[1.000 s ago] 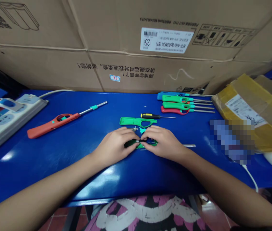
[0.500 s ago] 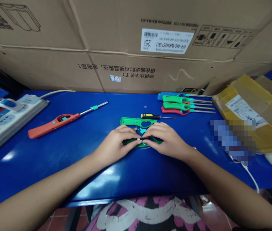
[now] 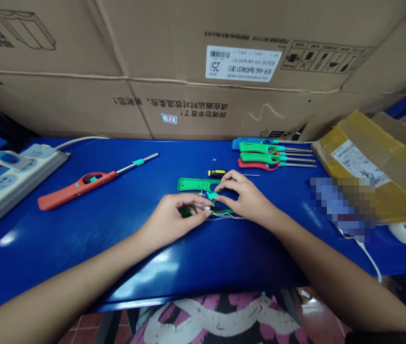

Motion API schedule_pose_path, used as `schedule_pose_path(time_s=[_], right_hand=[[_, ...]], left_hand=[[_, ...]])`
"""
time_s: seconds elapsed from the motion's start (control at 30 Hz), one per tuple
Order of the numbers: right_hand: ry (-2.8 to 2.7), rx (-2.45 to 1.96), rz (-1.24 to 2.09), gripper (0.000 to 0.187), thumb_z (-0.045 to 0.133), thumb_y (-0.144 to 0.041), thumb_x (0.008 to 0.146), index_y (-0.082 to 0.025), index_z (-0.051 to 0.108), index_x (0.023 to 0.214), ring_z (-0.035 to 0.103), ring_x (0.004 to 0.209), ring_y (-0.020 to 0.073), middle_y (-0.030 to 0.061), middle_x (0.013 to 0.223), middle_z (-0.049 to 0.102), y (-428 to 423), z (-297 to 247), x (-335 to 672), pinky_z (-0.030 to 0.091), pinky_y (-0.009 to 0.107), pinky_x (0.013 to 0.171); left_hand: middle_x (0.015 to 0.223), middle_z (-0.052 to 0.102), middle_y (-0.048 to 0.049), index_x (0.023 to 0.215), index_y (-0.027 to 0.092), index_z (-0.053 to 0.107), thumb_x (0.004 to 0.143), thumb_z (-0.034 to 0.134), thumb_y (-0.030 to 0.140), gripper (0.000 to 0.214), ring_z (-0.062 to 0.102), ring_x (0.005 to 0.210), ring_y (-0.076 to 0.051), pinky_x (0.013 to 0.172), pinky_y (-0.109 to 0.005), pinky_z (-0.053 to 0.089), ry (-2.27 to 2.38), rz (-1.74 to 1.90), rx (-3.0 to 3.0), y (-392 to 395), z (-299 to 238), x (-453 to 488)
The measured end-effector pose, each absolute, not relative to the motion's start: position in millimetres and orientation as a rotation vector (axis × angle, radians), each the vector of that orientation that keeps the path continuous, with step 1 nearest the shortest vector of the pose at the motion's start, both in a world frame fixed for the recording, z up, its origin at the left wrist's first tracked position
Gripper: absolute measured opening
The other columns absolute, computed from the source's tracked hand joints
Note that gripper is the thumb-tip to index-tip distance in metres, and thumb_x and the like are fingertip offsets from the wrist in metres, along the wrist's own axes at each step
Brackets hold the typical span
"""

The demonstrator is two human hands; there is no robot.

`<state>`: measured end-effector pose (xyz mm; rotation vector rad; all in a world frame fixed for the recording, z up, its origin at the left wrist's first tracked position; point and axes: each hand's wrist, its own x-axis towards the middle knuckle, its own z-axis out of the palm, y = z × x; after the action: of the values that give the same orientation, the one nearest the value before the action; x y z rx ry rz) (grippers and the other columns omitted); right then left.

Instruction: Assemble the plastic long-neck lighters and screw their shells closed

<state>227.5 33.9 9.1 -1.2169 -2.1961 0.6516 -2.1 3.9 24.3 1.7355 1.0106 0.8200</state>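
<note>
My left hand (image 3: 174, 212) is closed, with thumb and fingers pinching a small black-and-white igniter (image 3: 215, 208) at its white end. Thin wires trail from it to the right. Beneath lies a green lighter shell half (image 3: 227, 211), largely covered by my left fingers. At a teal trigger piece (image 3: 211, 196), the thumb and fingertips of my right hand (image 3: 247, 196) close in a pinch. Just behind, the other green shell half (image 3: 193, 184) rests on the table, its right end partly hidden by my right hand. A small metal part (image 3: 200, 194) sits between the halves.
An orange lighter (image 3: 77, 190) lies left, near a white power strip (image 3: 16, 180). Behind my hands is a yellow-black screwdriver (image 3: 217, 173). Several lighters (image 3: 258, 157) are stacked back right, beside a yellow-taped parcel (image 3: 364, 165). A large cardboard box (image 3: 174, 48) stands behind.
My right hand has left the igniter and moved up slightly to the teal trigger piece. My left hand keeps the igniter, now more exposed. The view has shifted slightly.
</note>
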Motion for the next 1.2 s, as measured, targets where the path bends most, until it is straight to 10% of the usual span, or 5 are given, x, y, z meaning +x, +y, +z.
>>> schedule_pose_path(time_s=[0.3,0.7,1.2], right_hand=[[-2.234,-1.194,0.611,0.011,0.061,-0.012,0.09,-0.019,0.069,0.093,0.061,0.076,0.0148,0.005,0.095,0.065,32.9,11.0,233.0,0.051,0.029,0.071],[-2.573,-1.177,0.526,0.032,0.047,-0.012,0.097,-0.023,0.063,0.122,0.066,0.102,0.0207,0.0069,0.114,0.068,21.9,29.6,243.2,0.053,0.034,0.085],[-2.606,-1.291,0.476,0.022,0.055,-0.026,0.096,-0.022,0.065,0.115,0.066,0.104,0.0226,0.0064,0.114,0.069,21.4,39.4,249.2,0.051,0.034,0.086]], left_hand=[[0.093,0.079,-0.0067,0.097,0.017,0.078,0.084,0.073,0.028,0.018,0.074,0.079,-0.016,0.069,-0.026,0.061,1.018,0.808,1.703,4.0,19.2,-0.7],[0.101,0.079,-0.0064,0.103,0.02,0.079,0.088,0.068,0.027,0.02,0.073,0.087,-0.018,0.079,-0.031,0.06,1.032,0.774,1.802,5.7,17.2,-3.1],[0.099,0.079,-0.0049,0.1,0.022,0.08,0.087,0.068,0.03,0.02,0.072,0.089,-0.019,0.079,-0.03,0.056,1.093,0.707,1.793,5.7,24.2,-4.0]])
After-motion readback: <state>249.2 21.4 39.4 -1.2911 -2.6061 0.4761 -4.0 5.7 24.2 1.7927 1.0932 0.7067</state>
